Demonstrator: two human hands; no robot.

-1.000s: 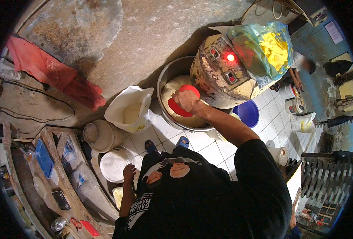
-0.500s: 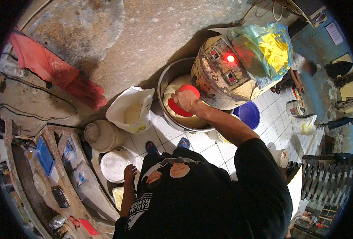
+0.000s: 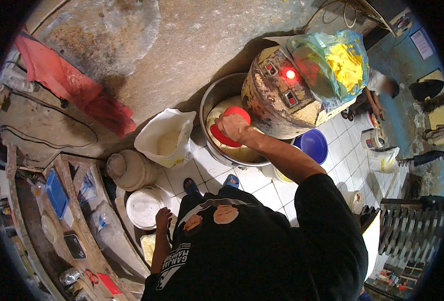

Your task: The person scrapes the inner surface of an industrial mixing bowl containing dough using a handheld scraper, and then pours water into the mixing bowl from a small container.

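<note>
Hard light from beyond the frame brightens the rough wall (image 3: 192, 45) and white floor tiles (image 3: 259, 190) of a workroom, while a dark shadow stretches across the plaster behind a steel bowl (image 3: 206, 108). A red lamp (image 3: 290, 74) glows on the machine (image 3: 264, 95), and pale glare streaks a plastic bag (image 3: 309, 83). The right hand (image 3: 234, 127) appears reasonably sharp; the black shirt (image 3: 277, 246) swallows detail. Fisheye distortion bows the wooden shelves (image 3: 70, 200) at left, black vignetting rings the view, and a soft blur covers a distant person's head (image 3: 388, 88).
</note>
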